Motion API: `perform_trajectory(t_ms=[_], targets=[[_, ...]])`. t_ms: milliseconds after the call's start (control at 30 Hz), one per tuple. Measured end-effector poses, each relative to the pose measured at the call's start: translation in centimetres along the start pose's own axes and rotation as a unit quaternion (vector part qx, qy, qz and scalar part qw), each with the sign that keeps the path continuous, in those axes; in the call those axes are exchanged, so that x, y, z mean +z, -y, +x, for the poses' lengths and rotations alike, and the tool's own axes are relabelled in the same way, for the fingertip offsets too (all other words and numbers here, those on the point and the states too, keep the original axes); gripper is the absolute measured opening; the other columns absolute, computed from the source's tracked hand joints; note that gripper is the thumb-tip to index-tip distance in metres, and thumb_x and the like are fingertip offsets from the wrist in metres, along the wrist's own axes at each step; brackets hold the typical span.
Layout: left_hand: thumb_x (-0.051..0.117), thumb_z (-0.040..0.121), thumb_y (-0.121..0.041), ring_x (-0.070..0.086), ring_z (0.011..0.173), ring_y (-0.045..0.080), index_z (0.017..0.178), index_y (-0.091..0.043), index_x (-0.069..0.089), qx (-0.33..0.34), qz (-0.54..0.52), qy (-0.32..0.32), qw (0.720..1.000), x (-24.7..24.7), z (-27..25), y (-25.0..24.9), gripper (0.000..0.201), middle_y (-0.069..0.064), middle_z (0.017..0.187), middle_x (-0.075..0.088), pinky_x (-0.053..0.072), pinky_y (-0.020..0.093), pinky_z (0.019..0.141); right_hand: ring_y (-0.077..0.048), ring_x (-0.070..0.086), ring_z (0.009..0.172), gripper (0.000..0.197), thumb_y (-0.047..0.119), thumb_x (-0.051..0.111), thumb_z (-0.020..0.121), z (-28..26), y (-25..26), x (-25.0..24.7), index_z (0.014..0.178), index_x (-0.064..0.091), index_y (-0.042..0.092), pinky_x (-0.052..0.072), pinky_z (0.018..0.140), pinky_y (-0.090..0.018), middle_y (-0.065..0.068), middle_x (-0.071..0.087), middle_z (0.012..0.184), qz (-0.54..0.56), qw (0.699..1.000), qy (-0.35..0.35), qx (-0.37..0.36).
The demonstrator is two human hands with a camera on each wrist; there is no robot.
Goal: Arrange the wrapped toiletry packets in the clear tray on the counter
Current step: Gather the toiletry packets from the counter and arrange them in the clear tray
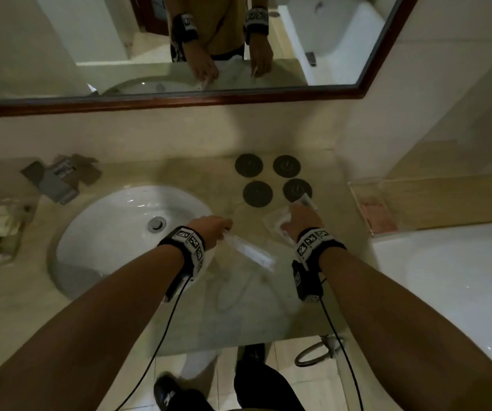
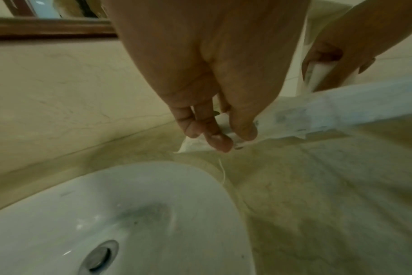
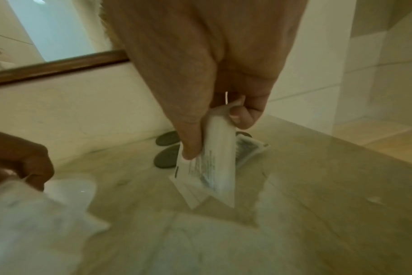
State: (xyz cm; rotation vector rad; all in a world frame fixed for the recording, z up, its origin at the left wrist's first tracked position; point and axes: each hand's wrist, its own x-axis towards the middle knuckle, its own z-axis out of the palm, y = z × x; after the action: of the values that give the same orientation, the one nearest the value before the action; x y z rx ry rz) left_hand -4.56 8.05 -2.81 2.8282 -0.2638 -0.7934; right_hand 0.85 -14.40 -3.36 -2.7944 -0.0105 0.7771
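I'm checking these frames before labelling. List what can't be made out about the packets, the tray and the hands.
- Long packet: print unreadable, blurred in the head and left wrist views.
- Packets in the right hand: count unclear; fingers cover them, motion blur in the right wrist view.
- Clear tray: pink contents unidentifiable; too small, dim.
- Left hand: its grip end of the packet hidden by fingers.
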Motion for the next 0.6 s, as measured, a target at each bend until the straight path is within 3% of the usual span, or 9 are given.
perform_trajectory(t_ms=[167, 367, 533, 600], targets=[[0.045, 0.089, 0.001, 0.056, 0.087, 0.021, 0.112, -0.019, 0.054, -0.039, 0.000, -0.016, 0.999, -1.6, -6.0, 4.4, 0.032, 0.003, 0.111, 0.063, 0.044, 0.032, 0.075, -0.034, 0.056, 0.115, 0.044, 0.031, 0.057, 0.092, -3.0, 6.6, -0.8, 0.130, 0.051, 0.009, 0.047, 0.092, -0.041, -0.015, 0.058, 0.127, -0.009, 0.995, -0.083, -0.061], [0.048, 0.092, -0.008, 0.056, 0.116, 0.024, 0.131, -0.022, 0.052, -0.101, -0.012, -0.057, 0.993, -1.6, -15.6, 12.8, 0.041, 0.003, 0.128, 0.058, 0.044, 0.033, 0.094, -0.032, 0.048, 0.126, 0.053, 0.033, 0.052, 0.095, -8.1, 17.6, 1.3, 0.141, 0.040, 0.013, 0.040, 0.100, -0.038, -0.014, 0.050, 0.139, -0.001, 0.986, -0.093, -0.136], [0.048, 0.091, -0.010, 0.055, 0.115, 0.030, 0.122, -0.017, 0.052, -0.138, 0.006, -0.075, 0.988, -0.5, -24.3, 20.6, 0.033, 0.011, 0.125, 0.058, 0.045, 0.035, 0.091, -0.031, 0.057, 0.111, 0.034, 0.018, 0.056, 0.092, -12.4, 27.7, 4.7, 0.125, 0.053, 0.010, 0.044, 0.087, -0.031, -0.015, 0.059, 0.125, 0.050, 0.970, -0.093, -0.218], [0.049, 0.091, -0.012, 0.057, 0.114, 0.030, 0.122, -0.016, 0.053, -0.164, 0.010, -0.076, 0.984, 0.1, -27.6, 23.4, 0.032, 0.012, 0.123, 0.060, 0.045, 0.034, 0.090, -0.029, 0.060, 0.098, 0.028, 0.014, 0.055, 0.091, -14.3, 31.5, 6.2, 0.119, 0.057, 0.012, 0.044, 0.075, -0.022, -0.013, 0.062, 0.117, 0.054, 0.963, -0.101, -0.243]])
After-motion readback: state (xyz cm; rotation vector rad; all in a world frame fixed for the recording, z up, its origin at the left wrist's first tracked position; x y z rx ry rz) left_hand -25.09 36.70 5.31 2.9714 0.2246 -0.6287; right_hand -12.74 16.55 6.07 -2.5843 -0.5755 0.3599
